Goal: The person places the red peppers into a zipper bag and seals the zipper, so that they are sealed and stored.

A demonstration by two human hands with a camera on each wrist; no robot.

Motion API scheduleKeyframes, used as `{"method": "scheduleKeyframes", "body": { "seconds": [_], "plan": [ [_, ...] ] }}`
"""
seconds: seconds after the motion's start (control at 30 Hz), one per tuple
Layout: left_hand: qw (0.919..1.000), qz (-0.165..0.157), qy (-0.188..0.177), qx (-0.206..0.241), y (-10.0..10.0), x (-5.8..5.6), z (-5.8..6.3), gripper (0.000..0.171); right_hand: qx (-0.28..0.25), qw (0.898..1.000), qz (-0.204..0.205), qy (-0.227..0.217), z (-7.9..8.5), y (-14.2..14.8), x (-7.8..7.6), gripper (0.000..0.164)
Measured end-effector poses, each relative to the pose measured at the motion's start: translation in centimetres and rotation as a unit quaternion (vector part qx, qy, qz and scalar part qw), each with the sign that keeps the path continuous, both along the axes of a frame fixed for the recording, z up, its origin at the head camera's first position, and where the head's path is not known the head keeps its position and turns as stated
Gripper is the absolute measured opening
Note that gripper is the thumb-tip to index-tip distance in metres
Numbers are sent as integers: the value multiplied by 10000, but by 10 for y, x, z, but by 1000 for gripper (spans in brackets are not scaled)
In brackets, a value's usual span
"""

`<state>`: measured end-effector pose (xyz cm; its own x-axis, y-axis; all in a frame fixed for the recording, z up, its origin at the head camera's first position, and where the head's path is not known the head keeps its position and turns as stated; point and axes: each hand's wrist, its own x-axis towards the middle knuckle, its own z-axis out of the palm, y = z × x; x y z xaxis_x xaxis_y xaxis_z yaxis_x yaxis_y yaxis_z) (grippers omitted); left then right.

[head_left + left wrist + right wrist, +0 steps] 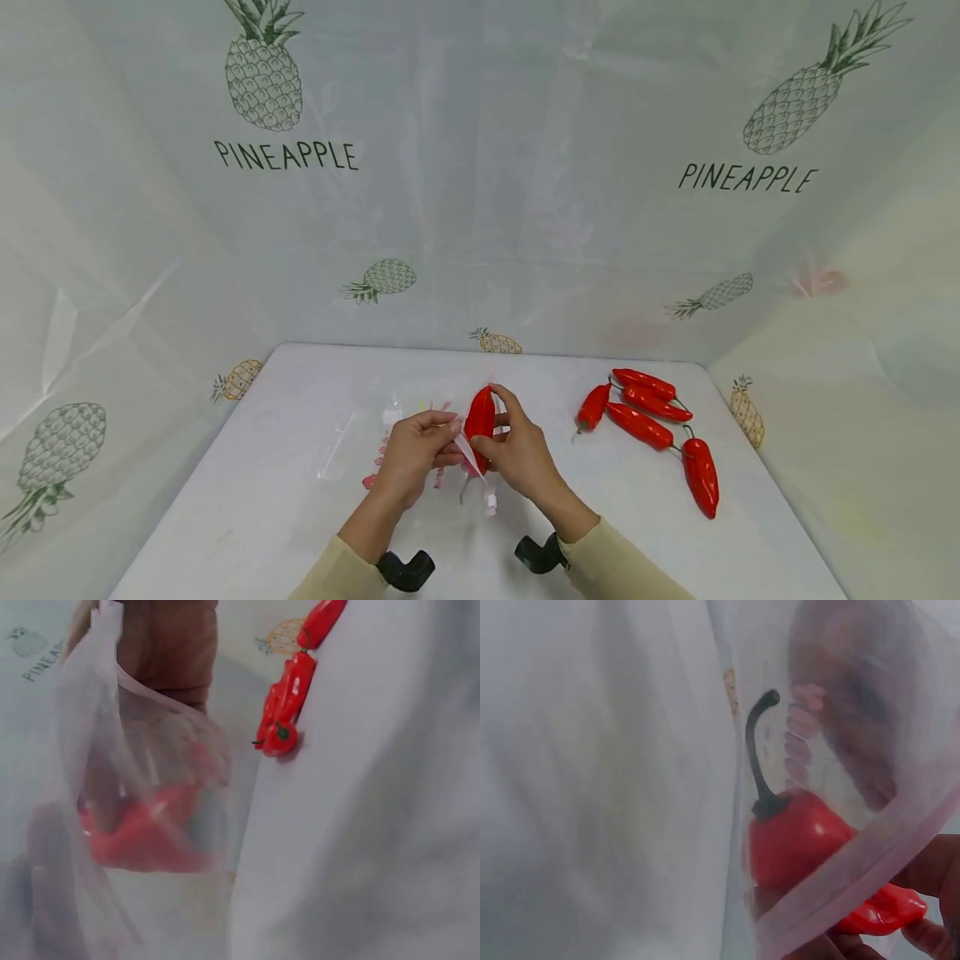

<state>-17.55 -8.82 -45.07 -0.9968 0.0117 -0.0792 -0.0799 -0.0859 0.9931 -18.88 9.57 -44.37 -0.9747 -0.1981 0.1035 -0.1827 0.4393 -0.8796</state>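
My right hand (pixel 525 454) grips a red chili pepper (pixel 480 412) between thumb and fingers over the middle of the table. In the right wrist view, the pepper's stem end and dark green stem (pixel 759 754) show through a clear plastic bag (pixel 885 862) with a pinkish edge, while its tip sticks out past that edge. My left hand (pixel 408 450) pinches the bag's edge with curled fingers, left of the pepper. Through the bag in the left wrist view, the pepper (pixel 150 832) looks blurred.
Several red chili peppers (pixel 641 425) lie in a loose group on the right of the white table (pixel 247 500). Clear plastic with pink print (pixel 371 479) spreads left of the hands. A pineapple-printed sheet (pixel 480 183) hangs behind and beside the table.
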Motion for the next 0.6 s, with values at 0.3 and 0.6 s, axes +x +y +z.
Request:
{"method": "scheduleKeyframes", "body": {
  "seconds": [0.3, 0.6],
  "plan": [
    [9987, 394, 95, 313, -5, 3, 6, 27, 1005, 9949, 26, -92, -4, 7, -10, 84],
    [9977, -463, -99, 494, 10, 12, -7, 31, 82, 9984, 85, -559, 2, 3, -10, 87]
  ]
}}
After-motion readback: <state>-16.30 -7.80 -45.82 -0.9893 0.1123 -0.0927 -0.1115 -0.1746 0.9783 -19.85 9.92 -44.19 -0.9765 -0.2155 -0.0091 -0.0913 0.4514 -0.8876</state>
